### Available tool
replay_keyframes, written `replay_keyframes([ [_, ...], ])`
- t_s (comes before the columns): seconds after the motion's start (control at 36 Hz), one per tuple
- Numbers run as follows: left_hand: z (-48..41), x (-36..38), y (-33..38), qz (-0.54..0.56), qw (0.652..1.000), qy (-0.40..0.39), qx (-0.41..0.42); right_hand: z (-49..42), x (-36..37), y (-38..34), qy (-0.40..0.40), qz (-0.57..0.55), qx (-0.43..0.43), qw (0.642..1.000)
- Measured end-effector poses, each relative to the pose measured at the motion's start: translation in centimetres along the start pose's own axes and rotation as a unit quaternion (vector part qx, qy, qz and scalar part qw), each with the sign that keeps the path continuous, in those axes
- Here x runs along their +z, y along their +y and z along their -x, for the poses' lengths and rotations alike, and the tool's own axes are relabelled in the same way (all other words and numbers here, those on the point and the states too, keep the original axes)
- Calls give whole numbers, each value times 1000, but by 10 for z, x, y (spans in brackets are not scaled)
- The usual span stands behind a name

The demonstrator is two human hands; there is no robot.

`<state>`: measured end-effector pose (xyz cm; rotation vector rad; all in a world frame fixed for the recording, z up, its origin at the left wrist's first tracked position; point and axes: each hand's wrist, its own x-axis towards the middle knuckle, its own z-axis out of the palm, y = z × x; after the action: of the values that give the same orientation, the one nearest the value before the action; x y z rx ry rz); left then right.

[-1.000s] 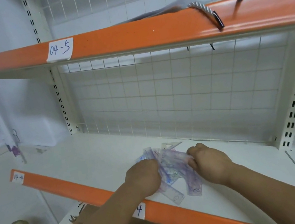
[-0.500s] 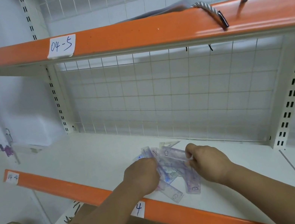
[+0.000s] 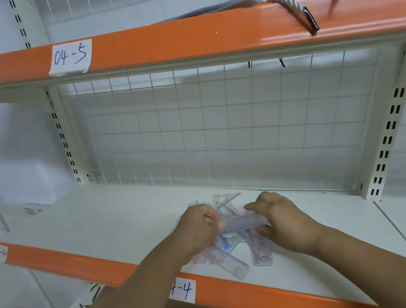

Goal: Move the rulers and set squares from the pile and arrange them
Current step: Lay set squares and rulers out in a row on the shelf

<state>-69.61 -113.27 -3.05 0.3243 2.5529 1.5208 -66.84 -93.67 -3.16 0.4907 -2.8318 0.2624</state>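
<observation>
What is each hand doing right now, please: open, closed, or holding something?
Left hand: fingers curled, pinching one end of a clear ruler.
Right hand: pinching the ruler's other end, above the pile.

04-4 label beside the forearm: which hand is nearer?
Left. Left hand is just up-right of the 04-4 label; right hand is farther right, across the ruler both hold.

Left forearm (image 3: 129, 297): bare along its whole visible length, entering the view at 7 o'clock, broad at the frame edge and narrowing to the wrist, with a softly blurred outline. Left hand (image 3: 199, 229): bare, with a rounded back and a ridge of knuckles. Right forearm (image 3: 377, 258): likewise bare, entering at 4 o'clock and tapering in the same way. Right hand (image 3: 281, 218): bare, with a broad back and knuckles showing as low bumps.
</observation>
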Motion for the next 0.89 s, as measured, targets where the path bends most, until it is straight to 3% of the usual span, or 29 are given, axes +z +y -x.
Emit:
replay_keyframes([
  [0.14, -5, -3, 0, 40, 997, 61, 31, 1, -4, 2, 7, -54, 23, 998],
  [0.28, -9, 2, 5, 215, 970, 111, 22, -4, 0, 3, 44, -169, 109, 979],
  [0.33, -11, 5, 8, 269, 957, 107, 8, -5, -2, -1, 80, -300, 181, 933],
  [0.39, -11, 8, 12, 252, 965, 77, -14, -7, -4, -3, 103, -435, 231, 864],
  [0.47, -7, 16, 14, 178, 983, 4, -38, -8, -8, -10, 81, -551, 258, 790],
  [0.53, -5, 22, 13, 184, 982, -18, -40, -8, -11, -15, 52, -591, 255, 763],
  [0.67, -3, 20, 13, 174, 984, 20, -17, -8, -12, -18, 35, -612, 249, 750],
  [0.78, -3, 7, 11, 136, 990, 25, -3, -10, -12, -10, 103, -623, 266, 729],
  [0.89, -5, -8, 7, 100, 995, 8, -20, -8, -12, 1, 143, -605, 252, 742],
])
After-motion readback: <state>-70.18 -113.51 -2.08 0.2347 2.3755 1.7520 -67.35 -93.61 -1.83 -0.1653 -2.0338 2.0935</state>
